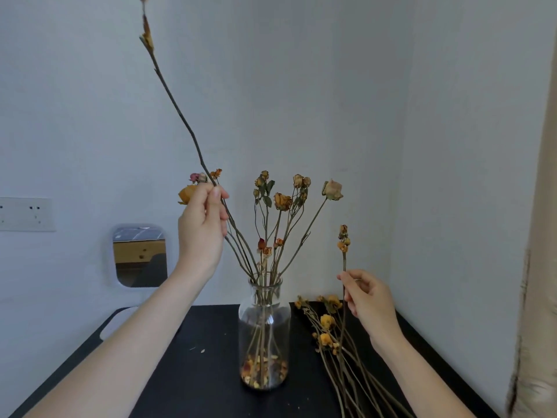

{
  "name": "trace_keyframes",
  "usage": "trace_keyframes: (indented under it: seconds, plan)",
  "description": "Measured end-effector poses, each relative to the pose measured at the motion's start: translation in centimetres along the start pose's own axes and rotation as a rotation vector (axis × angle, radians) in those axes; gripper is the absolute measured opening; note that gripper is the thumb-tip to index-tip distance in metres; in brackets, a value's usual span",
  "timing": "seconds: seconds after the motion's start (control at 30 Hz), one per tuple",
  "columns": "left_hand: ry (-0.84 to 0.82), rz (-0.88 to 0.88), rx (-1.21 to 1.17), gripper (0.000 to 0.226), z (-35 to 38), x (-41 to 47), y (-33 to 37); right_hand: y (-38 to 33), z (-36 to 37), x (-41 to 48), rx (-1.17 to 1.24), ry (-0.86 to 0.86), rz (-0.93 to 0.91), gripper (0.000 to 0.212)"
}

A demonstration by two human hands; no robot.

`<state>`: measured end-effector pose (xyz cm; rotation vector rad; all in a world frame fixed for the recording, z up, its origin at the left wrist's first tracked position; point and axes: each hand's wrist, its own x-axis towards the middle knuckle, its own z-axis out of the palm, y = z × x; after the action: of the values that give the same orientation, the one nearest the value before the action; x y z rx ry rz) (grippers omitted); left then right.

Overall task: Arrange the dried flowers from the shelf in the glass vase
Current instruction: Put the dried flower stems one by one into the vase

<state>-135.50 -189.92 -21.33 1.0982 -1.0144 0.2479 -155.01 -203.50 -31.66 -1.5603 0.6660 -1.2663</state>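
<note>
Grip first: left hand pinches tall stem between thumb and curled fingers, at 10 o'clock from the vase mouth. The stem leans away to 11 o'clock, its dry tip at the frame's top edge. Its lower end seems to run into the mouth among the others; not certain. Right hand pinches short stem low on the stalk, orange buds upright, at 3 o'clock from the vase neck and clear of the glass.

Glass vase stands mid-table, several dried flowers already fanned out in it, loose petals at the bottom. Spare stems lie flat at 4 o'clock of the vase, heads toward the wall.

Judgement: step in hand is seating the tall stem, short one waiting. Work it down slowly with a light grip; these stalks look brittle. It is top-heavy, so let it rest against the rim at 9 o'clock. Bring the short stem in from 3 o'clock without knocking the seated heads.
</note>
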Motion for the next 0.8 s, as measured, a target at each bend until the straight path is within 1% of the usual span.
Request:
trace_keyframes:
  seconds: [0.23,0.37,0.47,0.57,0.67,0.8]
  plan:
    - [-0.106,-0.098,0.179,0.021,1.1,-1.9,-3.2,0.4,0.2,0.0,-0.046,-0.018,-0.017,0.01]
    - [-0.234,-0.121,0.286,0.016,1.8,-2.5,-4.5,0.6,0.1,0.1,-0.038,-0.02,-0.005,0.01]
    - [-0.342,-0.191,0.358,0.015,2.0,-2.7,-5.7,0.9,0.2,0.1,-0.057,-0.023,-0.003,0.01]
    - [-0.29,-0.227,0.37,0.012,1.7,-2.9,-6.5,1.2,0.5,0.2,-0.063,-0.034,0.006,0.011]
    - [-0.211,-0.202,0.329,0.013,1.5,-2.8,-6.5,1.4,0.7,0.3,-0.069,-0.043,0.007,0.01]
    - [-0.177,-0.146,0.3,0.016,1.7,-2.8,-6.1,1.5,0.9,0.2,-0.074,-0.052,0.006,0.01]
